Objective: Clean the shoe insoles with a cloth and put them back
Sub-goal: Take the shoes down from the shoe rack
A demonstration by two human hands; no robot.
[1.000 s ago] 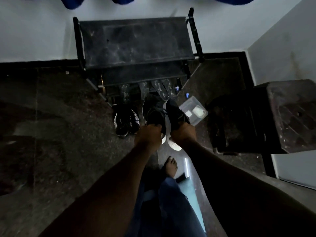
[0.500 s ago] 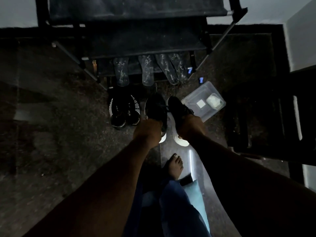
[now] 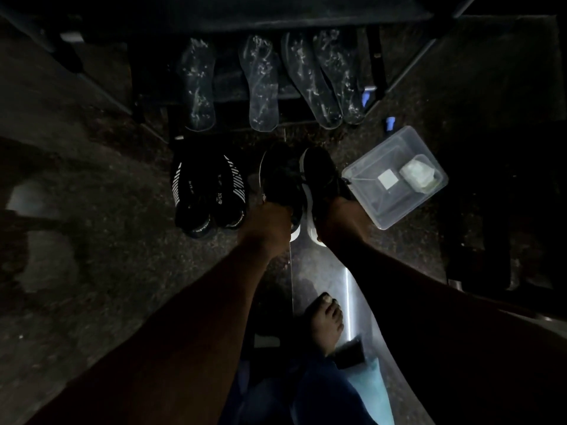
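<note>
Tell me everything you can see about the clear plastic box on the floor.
The plastic box is a see-through rectangular tub with rounded corners and no lid showing. It sits on the dark floor, turned at an angle, just right of the black shoe that the right hand grips. Inside lie a small white square and a pale crumpled lump, perhaps a cloth. Its near corner runs close beside that hand; whether they touch is unclear.

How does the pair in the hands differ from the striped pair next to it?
The striped pair has white diagonal side stripes; the held pair is plain black with white soles. The striped pair stands untouched; the held pair is gripped at the heels by the left hand and right hand. Both are dark.
</note>
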